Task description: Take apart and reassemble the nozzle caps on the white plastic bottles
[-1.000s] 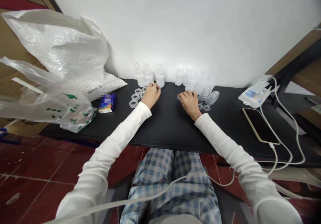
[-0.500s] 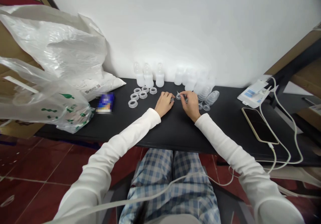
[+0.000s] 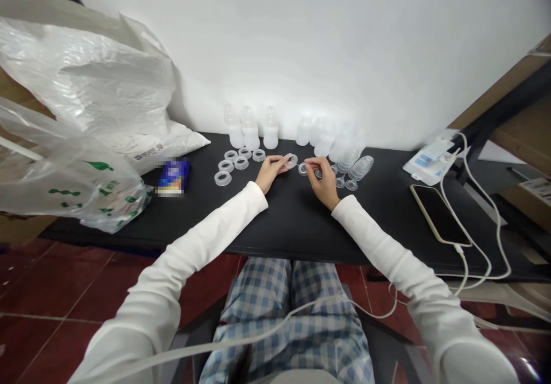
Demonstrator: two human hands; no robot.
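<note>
My left hand (image 3: 270, 173) is closed on a clear screw ring (image 3: 291, 161) of a baby bottle, tilted up off the table. Close to its right, my right hand (image 3: 323, 182) pinches a small clear teat (image 3: 302, 169) between thumb and fingers; the fingers partly cover it. More teats (image 3: 351, 185) lie just right of that hand, beside clear bottle caps (image 3: 360, 168). Several loose screw rings (image 3: 222, 178) lie left of my left hand. Behind them stand three capped baby bottles (image 3: 270, 128).
Open white bottles (image 3: 325, 137) stand against the wall behind my right hand. At left are a blue packet (image 3: 173, 177) and big plastic bags (image 3: 116, 85). A phone (image 3: 439, 214) with white cables and a white packet (image 3: 430, 160) lie at right on the black table (image 3: 293, 223).
My left hand has lifted a screw ring and turned it up, where before it lay low over the table. My right fingers stay at the teat. The view has shifted slightly.
</note>
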